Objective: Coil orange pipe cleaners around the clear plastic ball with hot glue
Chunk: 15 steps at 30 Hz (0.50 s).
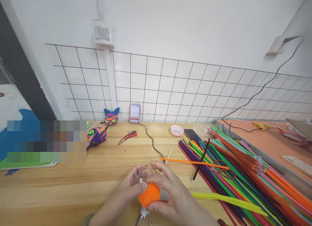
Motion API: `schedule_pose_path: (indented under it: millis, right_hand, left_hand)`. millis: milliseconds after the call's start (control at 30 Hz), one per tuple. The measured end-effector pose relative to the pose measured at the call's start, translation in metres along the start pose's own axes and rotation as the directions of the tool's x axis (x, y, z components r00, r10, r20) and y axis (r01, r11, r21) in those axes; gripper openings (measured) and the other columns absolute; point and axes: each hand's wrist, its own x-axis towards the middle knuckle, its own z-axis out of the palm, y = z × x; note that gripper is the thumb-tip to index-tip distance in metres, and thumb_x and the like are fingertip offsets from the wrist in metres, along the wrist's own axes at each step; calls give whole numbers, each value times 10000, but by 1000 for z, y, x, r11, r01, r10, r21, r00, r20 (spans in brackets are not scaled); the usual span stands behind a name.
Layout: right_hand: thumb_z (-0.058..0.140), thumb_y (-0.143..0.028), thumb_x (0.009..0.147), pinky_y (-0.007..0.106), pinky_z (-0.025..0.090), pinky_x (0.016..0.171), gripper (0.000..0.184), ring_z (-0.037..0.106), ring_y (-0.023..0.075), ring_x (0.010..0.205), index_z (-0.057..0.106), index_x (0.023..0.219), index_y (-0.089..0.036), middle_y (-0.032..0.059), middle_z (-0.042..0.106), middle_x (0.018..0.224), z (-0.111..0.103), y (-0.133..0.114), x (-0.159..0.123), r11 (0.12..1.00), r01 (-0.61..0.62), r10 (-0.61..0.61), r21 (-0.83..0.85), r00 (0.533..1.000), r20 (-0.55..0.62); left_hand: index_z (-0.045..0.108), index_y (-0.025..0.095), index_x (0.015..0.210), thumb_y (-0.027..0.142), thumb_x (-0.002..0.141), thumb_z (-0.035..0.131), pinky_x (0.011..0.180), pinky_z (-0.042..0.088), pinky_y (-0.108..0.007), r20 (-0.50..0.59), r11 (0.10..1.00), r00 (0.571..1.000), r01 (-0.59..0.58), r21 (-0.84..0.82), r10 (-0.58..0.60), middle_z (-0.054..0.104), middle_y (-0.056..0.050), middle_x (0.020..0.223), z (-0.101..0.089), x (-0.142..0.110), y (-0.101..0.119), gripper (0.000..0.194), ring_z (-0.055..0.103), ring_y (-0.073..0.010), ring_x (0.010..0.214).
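Note:
Close in front of me, my left hand [131,187] and my right hand [170,190] are closed around an orange coil [149,194] that looks wound from pipe cleaner. The left thumb presses on its upper left edge, and the right fingers grip its right side. Behind the coil, between the hands, shows part of a clear rounded plastic piece [148,171]; how it joins the coil is hidden. Just below the coil a white and metal tool tip [143,213], like a glue gun's, lies partly covered. A loose orange pipe cleaner [192,161] reaches across just beyond the right hand.
Bundled coloured pipe cleaners [219,180] fill the right side, with scissors [221,169] and a black stick [201,159] on them. Behind stand a pink bowl [177,131], a phone [191,134] and a propped screen [135,113] with a cable. Two colourful woven figures [97,136] sit back left.

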Motion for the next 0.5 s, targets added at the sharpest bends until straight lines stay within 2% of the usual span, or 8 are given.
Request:
schedule_pose_path:
  millis: [100,200,300,500]
  right_hand:
    - [716,-333,806,369,363,1087,380,321,226,1376,599,1162,-270,72,485,1393,0,-1,0,999,0,0,43,1000,-14]
    - [711,-324,813,363,348,1095,360,318,212,1374,590,1149,-280,48,517,1365,1,0,0,997,16,-14,70,999,-29]
    - [711,-296,816,363,330,1103,368,326,202,1368,575,1158,-295,34,541,1339,0,0,2,995,30,-27,92,999,-37]
    - [738,-264,778,380,375,1065,356,382,234,1338,601,1106,-280,73,477,1380,1,-1,2,977,-67,82,201,994,-68]
  left_hand:
    - [631,229,1040,424,570,821,765,465,-358,-9,999,1000,-8,34,8,686,-77,962,-2,1,-1,543,626,-251,870]
    - [645,228,1008,424,559,824,788,462,-373,4,999,1000,0,51,0,680,-72,952,2,-3,7,522,625,-266,888]
    - [629,232,1081,396,664,765,857,446,-395,47,996,996,74,53,-77,660,-89,1061,9,-9,20,469,582,-294,1043]
    - [639,227,1077,335,754,686,851,451,-376,48,994,993,110,-22,-109,652,-71,1026,15,-14,31,343,594,-269,1001]
